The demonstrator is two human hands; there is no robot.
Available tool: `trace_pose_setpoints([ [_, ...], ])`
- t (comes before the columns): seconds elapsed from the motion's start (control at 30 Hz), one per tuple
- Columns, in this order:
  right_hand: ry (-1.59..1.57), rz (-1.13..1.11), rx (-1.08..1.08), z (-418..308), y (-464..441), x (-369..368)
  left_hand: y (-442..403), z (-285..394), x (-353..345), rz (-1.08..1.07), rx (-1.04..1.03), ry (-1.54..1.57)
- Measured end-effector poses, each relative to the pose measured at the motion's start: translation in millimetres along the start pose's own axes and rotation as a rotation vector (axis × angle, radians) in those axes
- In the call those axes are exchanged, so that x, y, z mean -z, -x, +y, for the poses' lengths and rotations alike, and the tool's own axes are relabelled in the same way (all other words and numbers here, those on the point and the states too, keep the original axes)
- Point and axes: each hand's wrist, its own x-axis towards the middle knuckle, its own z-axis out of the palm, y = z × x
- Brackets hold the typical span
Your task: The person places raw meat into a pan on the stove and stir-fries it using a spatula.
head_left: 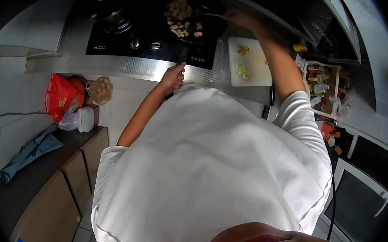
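A dark frying pan (212,27) sits on the right side of the black cooktop. Pale chunks of meat (178,10) lie in it, heaped at the far side with more pieces nearer me. My left hand (172,79) is closed around the pan's handle (182,56). Above the pan's right side, my right hand (239,19) grips a spatula (213,14) by its handle; the working end reaches in among the meat and is hard to make out. To the right lies a white cutting board (256,65) with chopped green pieces (242,71) and small yellowish-brown pieces (243,50).
A lidded pot (113,17) stands on the left burner, near two knobs (155,46). The range hood (314,23) overhangs on the right, above a rack of bottles (318,82). Red bags (59,96) and a white container (86,119) sit on the left counter.
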Motion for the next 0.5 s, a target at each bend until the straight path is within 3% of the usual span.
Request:
trace_pose_setpoints([
  [0.03, 0.193, 0.190, 0.196, 4.1, 1.4, -2.2, 1.5, 0.7, -0.5, -0.002, 0.004, -0.002],
  [0.07, 0.192, 0.190, 0.192, -9.9, 20.0, 2.1, 2.7, 2.1, -0.2, -0.008, 0.009, -0.001],
  [0.17, 0.646, 0.473, 0.295, -72.9, 82.7, 26.6, 1.9, 2.7, 1.0, -0.028, 0.018, 0.001],
  [0.23, 0.799, 0.622, 0.452, -78.5, 85.8, 32.5, 0.7, 2.7, 1.5, -0.035, 0.015, 0.005],
  [0.37, 0.859, 0.646, 0.507, -56.5, 50.9, 26.0, -1.3, 0.9, 2.7, -0.032, 0.013, 0.014],
  [0.43, 1.086, 0.621, 0.237, -73.9, 41.7, -3.4, -1.6, 0.8, 2.5, -0.039, 0.009, 0.020],
  [0.5, 0.953, 0.641, 0.286, -84.8, 53.1, -29.2, -0.7, 1.6, 1.8, -0.028, 0.009, 0.019],
])
